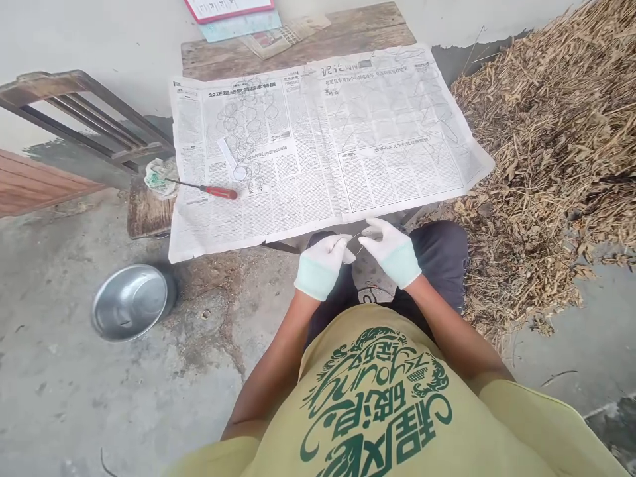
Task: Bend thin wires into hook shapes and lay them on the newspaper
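My left hand (pixel 325 262), in a white glove with a pale green cuff, pinches a thin wire (pixel 356 236) in front of my lap. My right hand (pixel 390 250), gloved alike, holds the wire's other side between thumb and fingers. Both hands are just below the front edge of the newspaper (pixel 308 192). On the newspaper's left half lie several small wire rings (pixel 248 116); fine bent wires (pixel 437 122) lie on its right half. A screwdriver (pixel 220 192) with a red handle rests near the left edge, beside a white strip (pixel 230 159) with a rounded end.
The newspaper covers a wooden table (pixel 348 30) against the wall. A wooden chair (pixel 149 209) with a crumpled cloth (pixel 159 179) stands left. A metal basin (pixel 132 301) sits on the concrete floor. Dry plant stalks (pixel 536 165) are heaped on the right.
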{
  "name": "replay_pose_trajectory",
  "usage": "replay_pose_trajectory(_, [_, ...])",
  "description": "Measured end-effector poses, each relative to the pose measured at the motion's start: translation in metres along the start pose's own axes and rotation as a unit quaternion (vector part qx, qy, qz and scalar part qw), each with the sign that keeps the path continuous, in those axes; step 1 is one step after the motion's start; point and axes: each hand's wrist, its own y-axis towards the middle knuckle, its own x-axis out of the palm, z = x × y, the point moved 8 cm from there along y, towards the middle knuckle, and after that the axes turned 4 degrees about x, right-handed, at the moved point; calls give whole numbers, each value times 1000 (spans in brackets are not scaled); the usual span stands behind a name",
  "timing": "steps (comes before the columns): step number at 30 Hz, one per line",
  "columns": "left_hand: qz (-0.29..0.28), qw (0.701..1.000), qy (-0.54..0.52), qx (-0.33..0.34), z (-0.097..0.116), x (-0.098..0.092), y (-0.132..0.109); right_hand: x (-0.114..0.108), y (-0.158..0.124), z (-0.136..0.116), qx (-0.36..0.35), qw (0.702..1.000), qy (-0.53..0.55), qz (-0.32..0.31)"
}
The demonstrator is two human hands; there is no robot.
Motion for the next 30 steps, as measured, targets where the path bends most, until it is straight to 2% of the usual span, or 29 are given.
replay_pose_trajectory(3, [-43, 994, -104, 14, -3, 3, 1, 9, -6, -7, -73, 996, 19, -49])
replay_pose_trajectory(6, [-58, 978, -199, 20, -8, 4, 2, 13, -11, -6, -89, 992, 65, -65])
replay_pose_trajectory(12, [-7, 950, -311, -4, -14, 5, 2, 19, -16, -6, -75, 989, 93, -86])
replay_pose_trajectory(15, [-13, 937, -349, -3, -8, 7, 1, 19, -20, -15, -129, 984, 53, -114])
replay_pose_trajectory(19, [-31, 934, -356, -24, -6, 8, 2, 23, -26, -24, -203, 964, -61, -158])
replay_pose_trajectory(22, [-39, 936, -345, -58, -12, 10, 3, 24, -24, -19, -162, 971, -49, -167])
replay_pose_trajectory(24, [-25, 950, -304, -69, -17, 8, 3, 16, -19, -10, -87, 988, 20, -124])
replay_pose_trajectory(27, [-7, 973, -225, -50, -20, 5, 2, 2, -16, 0, 9, 992, 110, -54])
replay_pose_trajectory(30, [-17, 976, -213, -27, -18, 4, -2, -4, -15, 1, 43, 990, 129, -44])
